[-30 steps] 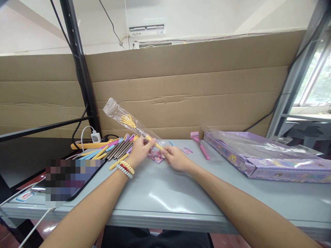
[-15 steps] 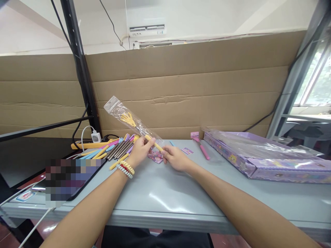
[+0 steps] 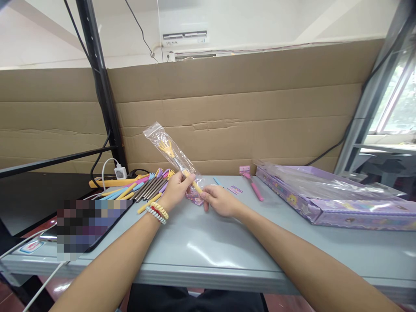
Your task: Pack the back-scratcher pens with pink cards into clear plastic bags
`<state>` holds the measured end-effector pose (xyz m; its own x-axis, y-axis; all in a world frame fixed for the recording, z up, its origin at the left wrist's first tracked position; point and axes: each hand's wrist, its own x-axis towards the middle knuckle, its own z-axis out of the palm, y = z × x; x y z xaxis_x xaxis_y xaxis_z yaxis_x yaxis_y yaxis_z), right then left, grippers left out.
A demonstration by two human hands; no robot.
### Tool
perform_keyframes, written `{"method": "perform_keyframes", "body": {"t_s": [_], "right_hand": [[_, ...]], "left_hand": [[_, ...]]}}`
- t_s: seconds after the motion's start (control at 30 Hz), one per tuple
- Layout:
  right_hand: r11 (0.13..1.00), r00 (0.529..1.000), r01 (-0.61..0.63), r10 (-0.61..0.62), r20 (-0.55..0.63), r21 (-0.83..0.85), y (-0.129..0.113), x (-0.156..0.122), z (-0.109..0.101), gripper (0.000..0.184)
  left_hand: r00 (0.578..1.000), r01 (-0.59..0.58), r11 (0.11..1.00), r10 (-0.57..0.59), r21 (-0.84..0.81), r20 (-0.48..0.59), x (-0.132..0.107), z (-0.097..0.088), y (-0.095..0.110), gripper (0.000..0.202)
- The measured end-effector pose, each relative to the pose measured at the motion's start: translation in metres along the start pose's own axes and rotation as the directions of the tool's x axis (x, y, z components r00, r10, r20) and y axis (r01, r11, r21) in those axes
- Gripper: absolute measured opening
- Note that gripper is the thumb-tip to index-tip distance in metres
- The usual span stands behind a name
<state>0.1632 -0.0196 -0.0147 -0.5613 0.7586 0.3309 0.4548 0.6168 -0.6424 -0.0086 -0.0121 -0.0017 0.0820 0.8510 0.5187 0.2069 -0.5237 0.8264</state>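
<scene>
A yellow hand-shaped back scratcher [image 3: 167, 148] with a metal rod lies tilted inside a clear plastic bag [image 3: 156, 131], its head up and to the left. My left hand [image 3: 177, 190] is closed around the bag and the upper part of the yellow handle. At the handle's lower end, my right hand [image 3: 219, 198] pinches with thumb and fingers. Whether the handle's end is inside the bag, I cannot tell. Just behind the hands, pink-purple printed cards [image 3: 196, 199] lie on the table, partly hidden.
More back scratchers [image 3: 150, 188] in several colours are heaped at left, beside a tablet [image 3: 97, 223]. A bagged pink back scratcher [image 3: 255, 188] lies right, near a purple box [image 3: 320, 212] with plastic bags [image 3: 328, 184] on it. Cardboard [image 3: 240, 108] stands behind the grey table [image 3: 227, 251].
The bagged back scratcher has tipped steeper, its top moving right. My right hand has shifted slightly left along with the handle's end; my left hand stays nearly in place.
</scene>
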Motion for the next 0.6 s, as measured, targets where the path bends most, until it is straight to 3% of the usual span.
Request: {"method": "perform_keyframes", "body": {"t_s": [0.4,0.6], "right_hand": [[0.998,0.998,0.057,-0.057,0.038,0.009,-0.0007,0.0007,0.0012,0.034],[0.999,0.999,0.050,-0.050,0.017,-0.010,-0.0011,0.0007,0.0012,0.026]], "left_hand": [[0.998,0.027,1.000,-0.027,-0.006,0.065,-0.0012,0.0006,0.0024,0.033],[0.995,0.046,0.999,-0.046,0.006,0.086,-0.0018,0.0010,0.0010,0.035]]}}
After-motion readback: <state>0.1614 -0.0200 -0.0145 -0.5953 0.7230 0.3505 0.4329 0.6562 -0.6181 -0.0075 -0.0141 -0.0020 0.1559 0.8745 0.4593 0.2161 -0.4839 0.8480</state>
